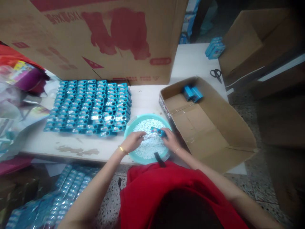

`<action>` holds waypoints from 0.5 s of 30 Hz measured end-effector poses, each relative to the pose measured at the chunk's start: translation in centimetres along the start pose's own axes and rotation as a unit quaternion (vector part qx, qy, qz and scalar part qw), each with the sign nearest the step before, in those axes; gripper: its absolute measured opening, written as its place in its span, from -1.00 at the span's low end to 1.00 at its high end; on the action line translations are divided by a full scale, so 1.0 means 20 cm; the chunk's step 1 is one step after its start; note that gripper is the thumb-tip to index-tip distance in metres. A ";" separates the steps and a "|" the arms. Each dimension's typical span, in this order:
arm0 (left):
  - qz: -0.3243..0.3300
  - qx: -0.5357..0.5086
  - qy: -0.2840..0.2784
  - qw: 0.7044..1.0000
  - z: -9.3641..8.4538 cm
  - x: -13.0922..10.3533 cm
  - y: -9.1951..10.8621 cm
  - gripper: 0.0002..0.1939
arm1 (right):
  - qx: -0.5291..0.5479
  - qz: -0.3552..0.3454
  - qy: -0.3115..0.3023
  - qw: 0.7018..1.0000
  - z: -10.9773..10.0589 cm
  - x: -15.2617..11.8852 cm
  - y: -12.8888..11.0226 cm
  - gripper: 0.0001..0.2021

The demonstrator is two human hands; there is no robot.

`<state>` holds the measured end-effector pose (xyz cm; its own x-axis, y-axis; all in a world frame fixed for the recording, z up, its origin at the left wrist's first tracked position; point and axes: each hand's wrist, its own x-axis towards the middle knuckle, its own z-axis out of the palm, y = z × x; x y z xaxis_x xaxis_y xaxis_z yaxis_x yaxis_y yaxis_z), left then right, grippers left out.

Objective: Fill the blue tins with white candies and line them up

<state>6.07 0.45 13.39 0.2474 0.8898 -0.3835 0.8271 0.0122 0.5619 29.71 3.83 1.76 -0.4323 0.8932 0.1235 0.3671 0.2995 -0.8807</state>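
From my remote seat, I see a person's left hand point(134, 140) at nine o'clock in a teal bowl point(128, 125), fingers bent close together over white pellets point(147, 151), though I cannot tell whether they pinch any. At three o'clock, the right hand point(170, 140) grips a small blue box point(158, 131) between thumb and fingers above the pellets. Around the bowl stand rows of blue boxes point(88, 106) at ten o'clock, a large printed box point(107, 41) at eleven and an open carton point(207, 133) at three.

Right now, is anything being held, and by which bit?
The right hand holds a blue box by one end. For the left hand, I can't tell.
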 end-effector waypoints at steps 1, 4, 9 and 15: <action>-0.012 0.054 -0.014 0.998 -0.03 0.01 0.05 -0.71 | 0.001 -0.010 -0.008 1.000 0.02 -0.01 -0.01 -0.52; -0.063 0.206 -0.052 0.975 -0.07 0.02 0.23 -0.69 | 0.008 -0.031 -0.019 0.999 0.06 -0.02 -0.03 -0.50; -0.078 0.294 -0.056 0.951 -0.09 0.01 0.46 -0.70 | 0.040 -0.029 -0.030 0.998 0.11 -0.03 -0.04 -0.52; -0.066 0.220 -0.001 0.973 -0.17 -0.05 0.34 -0.64 | 0.101 -0.024 -0.017 0.994 0.09 -0.04 -0.02 -0.65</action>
<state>9.66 1.18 20.03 0.1254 0.8928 -0.4328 0.9877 -0.0712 0.1392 28.45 2.39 1.23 -0.4741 0.8665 0.1559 0.1738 0.2658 -0.9482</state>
